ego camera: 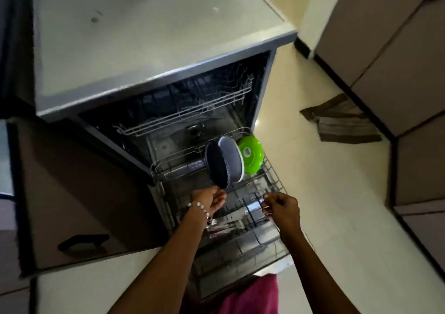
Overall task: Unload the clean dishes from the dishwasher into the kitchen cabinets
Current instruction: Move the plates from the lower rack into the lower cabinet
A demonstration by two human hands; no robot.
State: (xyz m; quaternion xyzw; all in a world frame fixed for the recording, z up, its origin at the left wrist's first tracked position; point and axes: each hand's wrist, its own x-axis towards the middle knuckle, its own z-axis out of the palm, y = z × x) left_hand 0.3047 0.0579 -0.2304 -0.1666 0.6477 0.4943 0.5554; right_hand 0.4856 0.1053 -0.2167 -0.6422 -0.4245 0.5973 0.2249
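- An open brown cabinet door with a black handle (83, 241) stands at my far left, beside the grey dishwasher (154, 82).
- My left hand (209, 199), beaded bracelet at the wrist, reaches into the pulled-out lower wire rack (277, 181); its fingers (220, 199) are relaxed, just under the dark round pan (216, 163), not gripping it.
- That pan, a grey round dish (232, 156) and a lime-green plastic lid (250, 154) stand upright in the rack.
- My right hand (280, 206) hovers curled over the rack; whether it pinches anything I cannot tell.
- Unloading is midway, I judge; next, grip the pan firmly and lift.
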